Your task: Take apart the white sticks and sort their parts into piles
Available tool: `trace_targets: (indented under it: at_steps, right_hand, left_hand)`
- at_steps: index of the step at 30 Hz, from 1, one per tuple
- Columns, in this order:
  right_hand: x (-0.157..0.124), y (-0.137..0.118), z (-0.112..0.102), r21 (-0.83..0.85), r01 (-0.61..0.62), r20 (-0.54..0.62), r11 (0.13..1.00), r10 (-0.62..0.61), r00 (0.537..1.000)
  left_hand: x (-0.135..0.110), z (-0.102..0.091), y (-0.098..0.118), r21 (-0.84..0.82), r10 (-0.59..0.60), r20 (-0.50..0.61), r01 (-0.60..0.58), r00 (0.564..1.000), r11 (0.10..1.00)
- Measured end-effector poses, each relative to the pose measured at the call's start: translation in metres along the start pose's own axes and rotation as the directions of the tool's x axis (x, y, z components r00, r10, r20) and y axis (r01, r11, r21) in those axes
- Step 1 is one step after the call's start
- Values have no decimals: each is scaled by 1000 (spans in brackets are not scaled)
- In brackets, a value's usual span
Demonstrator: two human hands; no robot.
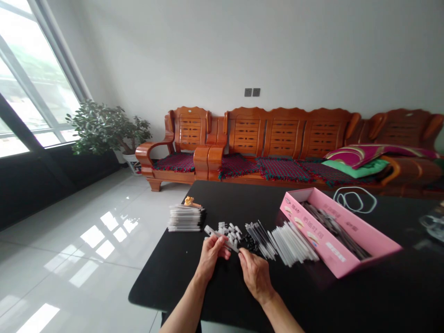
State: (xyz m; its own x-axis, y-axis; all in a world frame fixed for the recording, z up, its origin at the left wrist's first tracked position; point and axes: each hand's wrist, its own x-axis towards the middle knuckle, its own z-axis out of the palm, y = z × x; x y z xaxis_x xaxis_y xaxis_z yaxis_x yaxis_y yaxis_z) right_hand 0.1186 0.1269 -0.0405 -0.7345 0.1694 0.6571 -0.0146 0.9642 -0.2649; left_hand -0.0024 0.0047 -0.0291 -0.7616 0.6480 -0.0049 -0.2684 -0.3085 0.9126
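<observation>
Between my two hands, over the near part of the black table, is a slim whitish tube [232,247]. My left hand [209,254] is closed around it. The fingertips of my right hand [255,274] pinch together at its right end; any small part inside that pinch is too small to make out. Just beyond my hands lies a loose pile of short white caps [229,231]. Small black pieces [249,243] are beside them, followed on the right by thin dark rods [262,238] and a row of whitish tubes [293,244].
A pink open box [329,252] with dark sticks [335,227] stands to the right. At the left table edge is a stack of whitish tubes [185,219] with a small orange-yellow object [189,200] behind. White loops [360,201] lie near the wooden sofa [280,134].
</observation>
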Motion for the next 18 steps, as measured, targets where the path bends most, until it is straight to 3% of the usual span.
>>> trace_targets:
  at_steps: [18]
  right_hand:
    - [-3,4,6,9,-16,-49,1000,16,999]
  left_hand:
    - [0,-1,-2,30,38,-31,-37,999,999]
